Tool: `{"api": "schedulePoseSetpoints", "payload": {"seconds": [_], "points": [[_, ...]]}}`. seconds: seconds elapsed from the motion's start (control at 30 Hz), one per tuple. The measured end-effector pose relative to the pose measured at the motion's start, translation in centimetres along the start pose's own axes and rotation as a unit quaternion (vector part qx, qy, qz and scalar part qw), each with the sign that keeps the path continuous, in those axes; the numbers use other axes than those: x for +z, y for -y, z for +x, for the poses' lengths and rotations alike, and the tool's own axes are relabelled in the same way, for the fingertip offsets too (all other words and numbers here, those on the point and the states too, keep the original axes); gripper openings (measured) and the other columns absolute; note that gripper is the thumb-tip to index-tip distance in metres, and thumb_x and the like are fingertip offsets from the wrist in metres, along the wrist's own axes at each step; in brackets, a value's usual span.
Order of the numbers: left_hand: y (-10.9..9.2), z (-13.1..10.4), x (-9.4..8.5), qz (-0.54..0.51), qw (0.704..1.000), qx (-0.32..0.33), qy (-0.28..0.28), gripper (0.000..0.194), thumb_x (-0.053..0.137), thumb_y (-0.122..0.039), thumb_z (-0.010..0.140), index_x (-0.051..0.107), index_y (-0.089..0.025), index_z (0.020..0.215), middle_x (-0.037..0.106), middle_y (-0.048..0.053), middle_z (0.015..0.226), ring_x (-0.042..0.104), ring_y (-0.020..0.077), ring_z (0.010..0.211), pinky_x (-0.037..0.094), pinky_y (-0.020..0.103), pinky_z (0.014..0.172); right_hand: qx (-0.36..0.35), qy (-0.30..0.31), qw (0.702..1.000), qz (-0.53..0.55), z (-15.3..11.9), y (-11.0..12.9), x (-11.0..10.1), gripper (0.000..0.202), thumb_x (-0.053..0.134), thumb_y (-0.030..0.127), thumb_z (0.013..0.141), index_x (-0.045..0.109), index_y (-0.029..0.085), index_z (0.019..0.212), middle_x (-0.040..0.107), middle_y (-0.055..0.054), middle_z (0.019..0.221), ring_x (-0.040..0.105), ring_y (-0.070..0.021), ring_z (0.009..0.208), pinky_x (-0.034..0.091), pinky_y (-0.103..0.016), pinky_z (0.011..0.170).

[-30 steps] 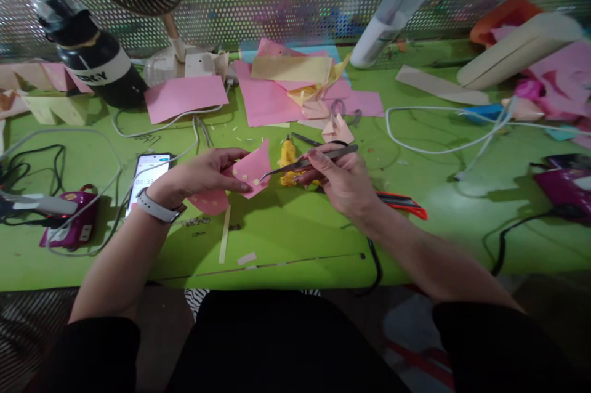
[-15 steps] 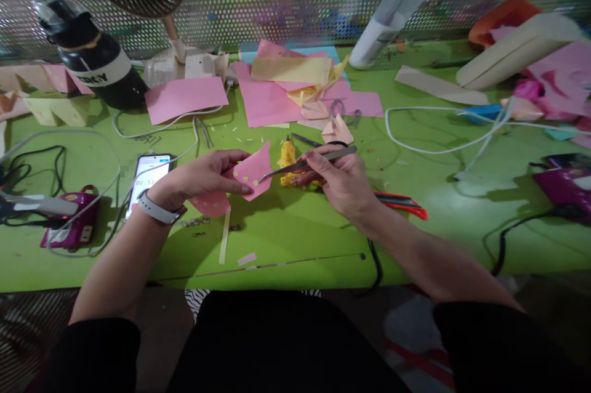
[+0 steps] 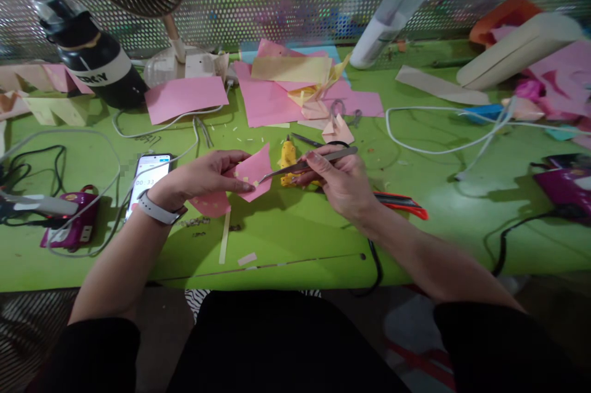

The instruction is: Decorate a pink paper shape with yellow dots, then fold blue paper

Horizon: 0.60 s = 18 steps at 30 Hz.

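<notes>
My left hand [image 3: 210,174] is closed on a piece of pink paper [image 3: 259,165] bearing a row of small yellow squares, its thumb on the front side. Between the fingers of my right hand [image 3: 339,177] is a pair of metal tweezers [image 3: 295,167], their tips touching the paper close to one yellow square. A yellow glue gun [image 3: 288,156] lies behind the tweezers. Under my left hand rests another pink piece [image 3: 210,203] with pale spots. A thin yellow paper strip [image 3: 225,239] and a small pink scrap [image 3: 247,259] lie nearer the table's front edge.
An orange utility knife [image 3: 406,203] lies by my right wrist. Left of my left hand is a phone [image 3: 150,174] showing a timer. Pink paper sheets [image 3: 263,100], a black bottle [image 3: 99,60], a fan [image 3: 175,42] and white cables [image 3: 415,109] occupy the back of the green table [image 3: 295,239].
The pink paper has tilted slightly, its upper corner a little lower. Both hands keep almost the same place, with the tweezer tips still at the paper.
</notes>
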State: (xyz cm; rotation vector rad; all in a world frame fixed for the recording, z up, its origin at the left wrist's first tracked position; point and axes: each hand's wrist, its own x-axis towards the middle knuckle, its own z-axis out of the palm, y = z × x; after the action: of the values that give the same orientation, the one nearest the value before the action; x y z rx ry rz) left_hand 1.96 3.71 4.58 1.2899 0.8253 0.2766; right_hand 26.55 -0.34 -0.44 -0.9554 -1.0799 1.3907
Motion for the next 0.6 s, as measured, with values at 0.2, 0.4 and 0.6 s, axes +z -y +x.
{"api": "schedulePoseSetpoints", "payload": {"seconds": [0.2, 0.4, 0.6], "points": [[-0.01, -0.07, -0.05, 0.036, 0.999, 0.002, -0.003, 0.034, 0.074, -0.024, 0.078, 0.064, -0.015, 0.109, 0.072, 0.003, 0.093, 0.065, 0.0121, 0.078, 0.050, 0.026, 0.075, -0.009, -0.005, 1.000, 0.006, -0.06, 0.07, 0.07, 0.019, 0.077, 0.039, 0.078, 0.071, 0.021, 0.083, 0.073, 0.001, 0.067, 0.070, -0.0130, 0.053, 0.061, -0.024, 0.052], [-0.15, -0.13, 0.03, 0.048, 0.999, 0.001, -0.012, 0.029, 0.073, -0.025, 0.079, 0.064, -0.014, 0.104, 0.070, 0.003, 0.088, 0.063, 0.0109, 0.075, 0.048, 0.023, 0.069, -0.016, -0.011, 1.000, 0.006, -0.09, 0.06, 0.10, 0.017, 0.077, 0.037, 0.078, 0.071, 0.021, 0.081, 0.073, 0.002, 0.065, 0.070, -0.0131, 0.053, 0.061, -0.023, 0.052], [-0.16, -0.16, 0.15, 0.041, 0.999, 0.001, -0.010, 0.030, 0.072, -0.024, 0.079, 0.064, -0.014, 0.106, 0.071, 0.003, 0.091, 0.063, 0.0106, 0.076, 0.047, 0.023, 0.069, -0.010, -0.014, 1.000, -0.002, -0.11, 0.17, 0.15, 0.019, 0.076, 0.039, 0.078, 0.071, 0.020, 0.080, 0.073, 0.002, 0.065, 0.069, -0.0122, 0.051, 0.060, -0.023, 0.051]]}}
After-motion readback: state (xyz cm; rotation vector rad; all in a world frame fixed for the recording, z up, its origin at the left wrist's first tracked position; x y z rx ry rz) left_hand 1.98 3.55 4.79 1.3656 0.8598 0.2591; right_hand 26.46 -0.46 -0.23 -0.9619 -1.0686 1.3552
